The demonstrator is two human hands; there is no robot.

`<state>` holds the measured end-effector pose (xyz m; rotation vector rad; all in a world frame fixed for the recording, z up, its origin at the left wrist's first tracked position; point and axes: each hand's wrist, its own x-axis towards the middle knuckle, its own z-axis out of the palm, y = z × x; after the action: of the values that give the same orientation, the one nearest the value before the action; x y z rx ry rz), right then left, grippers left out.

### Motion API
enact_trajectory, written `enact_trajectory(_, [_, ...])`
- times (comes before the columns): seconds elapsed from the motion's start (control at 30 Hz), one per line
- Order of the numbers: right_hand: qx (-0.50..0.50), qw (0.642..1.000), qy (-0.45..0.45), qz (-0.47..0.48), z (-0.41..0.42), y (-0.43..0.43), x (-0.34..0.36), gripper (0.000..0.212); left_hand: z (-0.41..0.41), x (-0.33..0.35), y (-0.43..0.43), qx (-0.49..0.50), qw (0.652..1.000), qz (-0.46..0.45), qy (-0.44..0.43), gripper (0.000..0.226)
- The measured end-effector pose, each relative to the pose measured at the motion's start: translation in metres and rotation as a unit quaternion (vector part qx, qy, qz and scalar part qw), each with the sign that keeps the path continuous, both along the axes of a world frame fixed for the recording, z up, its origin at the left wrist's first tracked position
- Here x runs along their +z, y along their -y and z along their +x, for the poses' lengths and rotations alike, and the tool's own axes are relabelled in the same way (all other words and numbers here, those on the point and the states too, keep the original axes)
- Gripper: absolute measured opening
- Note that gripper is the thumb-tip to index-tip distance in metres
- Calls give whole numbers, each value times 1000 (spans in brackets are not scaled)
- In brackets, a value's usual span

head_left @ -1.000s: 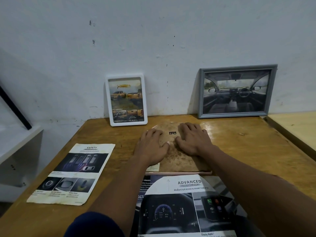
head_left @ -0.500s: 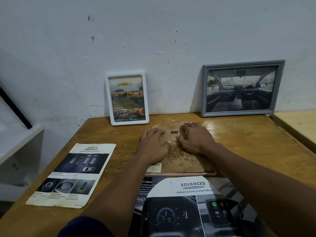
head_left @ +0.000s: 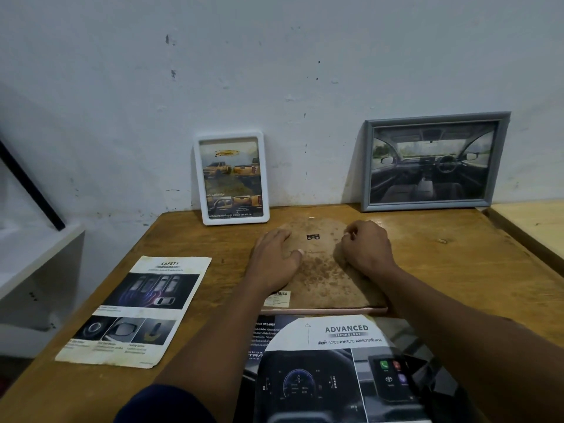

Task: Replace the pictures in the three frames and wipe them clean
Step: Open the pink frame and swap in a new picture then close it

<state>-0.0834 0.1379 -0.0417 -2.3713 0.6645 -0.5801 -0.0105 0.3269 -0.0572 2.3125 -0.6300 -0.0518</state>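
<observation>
Head view: right hand [head_left: 364, 250] fingers now curled.

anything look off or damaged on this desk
Yes: the face-down frame's backing board under both hands is blotched with brown stains, and the SAFETY sheet at left has worn, yellowed edges. Nothing looks spilled.

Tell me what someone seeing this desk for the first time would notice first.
Probably both hands, the left hand and right hand, pressed on the brown backing of a face-down frame at the table's middle. Behind them, a white frame and a grey frame lean against the wall. A SAFETY leaflet lies left; an ADVANCED page lies nearest.
</observation>
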Motion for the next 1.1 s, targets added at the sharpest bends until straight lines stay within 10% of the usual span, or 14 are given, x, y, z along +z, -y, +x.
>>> enact_trajectory(0.37, [94, 967, -161, -172, -8, -24, -11, 63, 2, -1, 2, -12, 999, 30, 3, 59])
enact_trajectory(1.1, [155, 941, -193, -229, 19, -3, 9, 59, 11, 21, 17, -64, 955, 271, 99, 61])
